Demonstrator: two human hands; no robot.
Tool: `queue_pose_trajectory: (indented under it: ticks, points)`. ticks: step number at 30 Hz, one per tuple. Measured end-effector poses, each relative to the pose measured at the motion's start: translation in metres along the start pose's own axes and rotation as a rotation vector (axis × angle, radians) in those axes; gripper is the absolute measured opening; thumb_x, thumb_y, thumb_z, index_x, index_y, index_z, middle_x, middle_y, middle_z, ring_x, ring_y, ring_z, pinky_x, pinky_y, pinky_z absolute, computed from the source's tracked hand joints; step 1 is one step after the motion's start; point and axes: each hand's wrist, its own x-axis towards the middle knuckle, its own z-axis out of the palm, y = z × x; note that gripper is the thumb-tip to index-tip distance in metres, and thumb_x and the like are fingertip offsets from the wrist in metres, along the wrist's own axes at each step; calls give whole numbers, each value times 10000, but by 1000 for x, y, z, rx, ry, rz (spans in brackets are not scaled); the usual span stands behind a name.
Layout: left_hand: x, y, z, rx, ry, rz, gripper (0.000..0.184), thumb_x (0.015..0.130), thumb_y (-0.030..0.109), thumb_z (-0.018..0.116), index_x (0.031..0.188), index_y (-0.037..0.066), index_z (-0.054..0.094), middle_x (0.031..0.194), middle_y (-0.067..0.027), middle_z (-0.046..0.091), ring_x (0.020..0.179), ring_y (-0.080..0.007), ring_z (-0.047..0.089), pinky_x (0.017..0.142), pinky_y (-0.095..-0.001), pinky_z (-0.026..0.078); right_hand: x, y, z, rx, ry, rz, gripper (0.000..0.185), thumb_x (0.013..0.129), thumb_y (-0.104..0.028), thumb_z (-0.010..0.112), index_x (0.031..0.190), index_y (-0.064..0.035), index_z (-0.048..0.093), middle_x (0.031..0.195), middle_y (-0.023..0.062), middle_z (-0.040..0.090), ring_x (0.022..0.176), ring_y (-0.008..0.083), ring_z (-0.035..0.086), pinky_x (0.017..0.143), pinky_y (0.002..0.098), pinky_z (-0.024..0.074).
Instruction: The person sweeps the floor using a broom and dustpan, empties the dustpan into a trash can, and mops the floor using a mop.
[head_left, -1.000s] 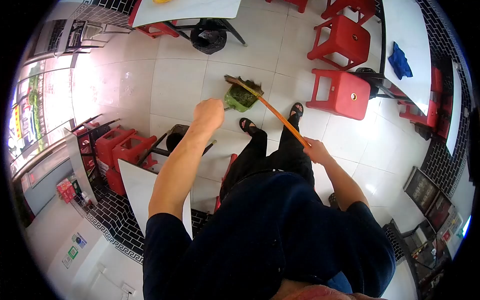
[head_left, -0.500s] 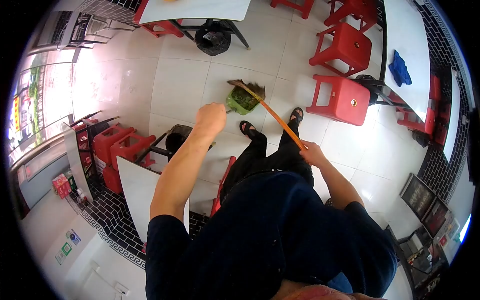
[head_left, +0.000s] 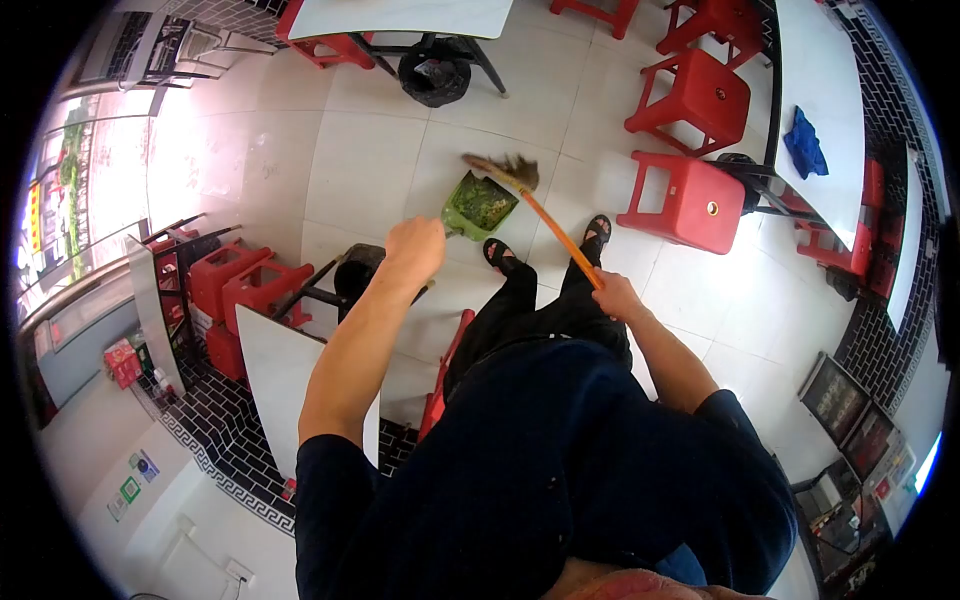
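My right hand (head_left: 618,297) is wrapped round the orange handle of a broom (head_left: 550,227), whose brownish bristle head lies at the far edge of a green dustpan (head_left: 463,209). The dustpan rests on the tiled floor in front of my feet, with dark green debris (head_left: 485,203) inside. My left hand (head_left: 416,250) is closed in a fist just left of the dustpan, at the end of its short visible handle; the grip itself is hidden behind the fingers.
Red stools (head_left: 690,200) stand right, beside a white table (head_left: 820,110) bearing a blue cloth (head_left: 804,143). A black-lined bin (head_left: 435,73) is under the far table (head_left: 400,16). More red stools (head_left: 262,290) and another white table (head_left: 290,385) are left.
The broom head has shifted off the dustpan toward its far edge, showing more of the debris. The dustpan has tilted round a little, and the view has shifted slightly.
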Motion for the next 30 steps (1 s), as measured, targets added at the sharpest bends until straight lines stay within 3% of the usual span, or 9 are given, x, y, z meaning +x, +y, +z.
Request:
queue_pose_trajectory:
  ticks: [3,9,15,17,19,21,23,26,30]
  points:
    - [8,-14,14,28,20,-14,175,833,61,601,918,13,746,951,-207,730,936,-384,714,809,-476,574,-33,-19,-15,54,-144,133,551,848,-114,609,1392,-55,549,997,259,714,674,348,714,629,429,592]
    - [-36,-32,2,5,-66,-75,170,830,59,613,929,12,743,980,-217,731,964,-388,713,846,-465,571,-74,15,-32,-14,76,-176,600,844,-131,612,1436,-76,528,1065,262,708,982,404,704,908,466,541]
    - [-51,-53,32,23,-41,-69,172,834,96,623,929,8,737,964,-224,723,922,-382,717,818,-466,575,-5,-2,-15,-187,109,-102,571,833,-122,621,1400,-99,560,1083,305,672,984,428,682,876,445,541]
    - [-49,-57,42,25,-29,-65,174,833,92,620,928,8,739,966,-225,724,921,-380,717,814,-464,576,7,6,7,-190,198,-236,553,843,-111,625,1393,-131,569,932,260,704,817,362,716,742,428,571]
    - [-49,-60,46,27,-15,-60,176,832,89,618,928,7,741,967,-226,724,921,-378,718,810,-461,577,-7,-28,8,65,-67,126,536,856,-101,631,1389,-136,583,758,171,675,632,248,685,576,390,555]
    - [-51,-66,48,22,-42,-61,174,831,82,612,927,9,736,979,-222,721,925,-379,717,812,-467,575,-16,-26,6,100,-116,94,544,862,-96,643,1401,-135,584,652,88,601,513,152,603,453,342,496]
    - [-60,-72,48,-3,-30,-77,168,823,77,614,922,9,732,982,-220,717,924,-381,715,811,-470,573,-36,-35,-5,54,-162,110,561,853,-155,632,1409,-114,564,981,223,718,719,301,718,662,418,594]
    - [-82,-81,50,-21,-5,-91,159,812,74,624,905,6,734,967,-216,716,905,-380,718,788,-463,579,-55,-24,-8,-169,-16,-180,563,849,-164,627,1404,-105,561,1045,257,709,901,395,714,831,460,577]
    - [-103,-98,61,-6,41,-67,139,818,75,627,889,18,732,937,-198,711,861,-366,722,750,-453,584,-41,-44,-15,-199,25,-104,585,848,-174,609,1427,-120,539,1132,274,678,1046,441,662,952,494,521]
